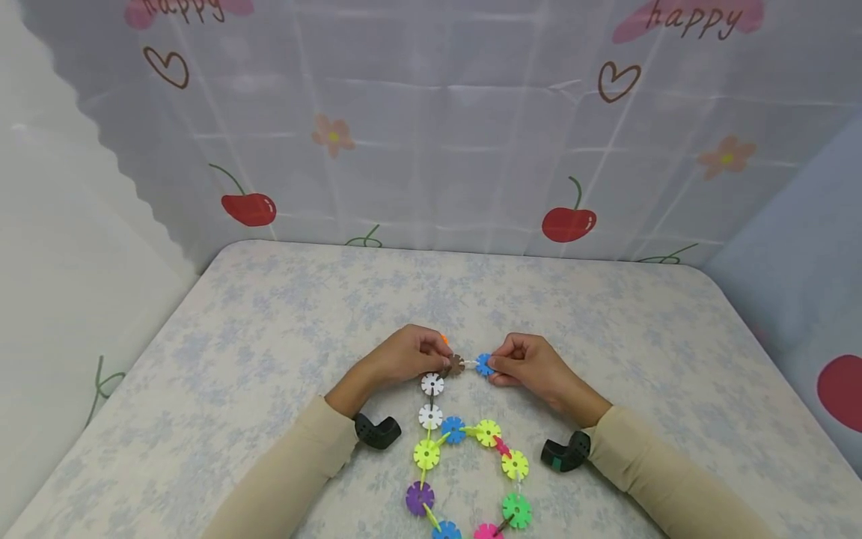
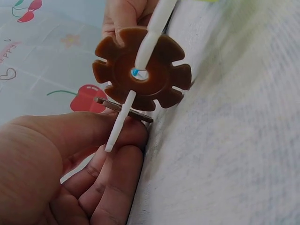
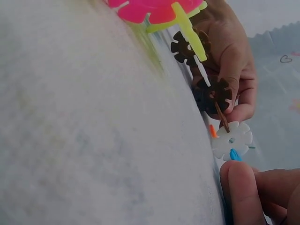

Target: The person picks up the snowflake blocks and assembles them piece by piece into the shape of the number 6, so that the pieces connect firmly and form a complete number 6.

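Observation:
A chain of notched plastic snowflake discs lies on the table, and both hands are at its far end. My left hand (image 1: 412, 352) pinches a brown disc there, seen nearly edge-on in the left wrist view, beside another brown disc (image 2: 164, 54) facing the camera. Between thumb and fingers my right hand (image 1: 535, 364) holds a blue disc (image 1: 483, 364), mostly hidden by the fingertips in the right wrist view. A white disc (image 3: 243, 136) links the brown and blue ones. An orange piece (image 1: 444, 340) peeks out behind the left fingers.
Nearer the body, the chain continues through white discs (image 1: 431, 416) into a loop with a yellow disc (image 1: 426, 454), a purple disc (image 1: 420, 498), a green disc (image 1: 516, 510) and several others. The floral tablecloth (image 1: 283, 314) meets a printed curtain (image 1: 438, 165) at the back.

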### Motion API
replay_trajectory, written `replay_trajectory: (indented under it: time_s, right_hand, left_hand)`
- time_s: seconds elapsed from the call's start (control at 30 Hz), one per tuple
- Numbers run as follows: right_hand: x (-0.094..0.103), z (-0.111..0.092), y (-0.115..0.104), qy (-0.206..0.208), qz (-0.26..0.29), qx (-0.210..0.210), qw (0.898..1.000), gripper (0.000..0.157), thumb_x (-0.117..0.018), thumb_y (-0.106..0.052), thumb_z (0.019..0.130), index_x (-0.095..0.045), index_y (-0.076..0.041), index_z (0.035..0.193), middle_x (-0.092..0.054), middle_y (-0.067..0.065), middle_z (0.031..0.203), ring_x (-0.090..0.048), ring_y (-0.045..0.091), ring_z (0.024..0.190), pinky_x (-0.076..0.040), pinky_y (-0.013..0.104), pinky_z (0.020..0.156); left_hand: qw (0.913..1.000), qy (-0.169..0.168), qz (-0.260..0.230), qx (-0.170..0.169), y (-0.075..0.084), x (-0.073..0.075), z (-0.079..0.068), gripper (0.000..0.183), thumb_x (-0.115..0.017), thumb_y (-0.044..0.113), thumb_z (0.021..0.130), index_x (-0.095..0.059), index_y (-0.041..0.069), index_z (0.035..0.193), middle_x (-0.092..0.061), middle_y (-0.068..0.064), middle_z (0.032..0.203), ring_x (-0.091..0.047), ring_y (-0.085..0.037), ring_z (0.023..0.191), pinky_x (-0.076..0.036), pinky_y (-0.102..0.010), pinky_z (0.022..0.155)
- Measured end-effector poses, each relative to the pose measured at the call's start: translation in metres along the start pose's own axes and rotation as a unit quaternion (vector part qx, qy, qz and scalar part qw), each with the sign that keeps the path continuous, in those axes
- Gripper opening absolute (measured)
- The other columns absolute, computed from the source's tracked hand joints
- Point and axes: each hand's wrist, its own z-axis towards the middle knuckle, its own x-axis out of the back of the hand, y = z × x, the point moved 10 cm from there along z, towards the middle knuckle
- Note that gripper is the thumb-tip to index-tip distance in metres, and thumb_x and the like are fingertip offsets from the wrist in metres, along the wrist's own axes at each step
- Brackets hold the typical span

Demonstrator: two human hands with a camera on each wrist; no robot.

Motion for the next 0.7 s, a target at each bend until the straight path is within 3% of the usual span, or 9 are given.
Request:
replay_trajectory:
  time_s: [0.7]
  right_hand:
    - [-0.004,0.0026,-0.0003,-0.006,0.015,0.008,1.0,0.006,-0.065,0.006,0.096,-0.062,0.008,0.092,-0.068,0.015,0.09,-0.073,0.019,0.079,-0.059,0.03,0.073]
  left_hand:
    - [0.9999,0.013,-0.001,0.004,-0.0004,0.0006,-0.0005,0.004,-0.07,0.003,0.095,-0.074,0.001,0.097,-0.073,-0.003,0.09,-0.064,-0.012,0.075,-0.05,-0.026,0.066]
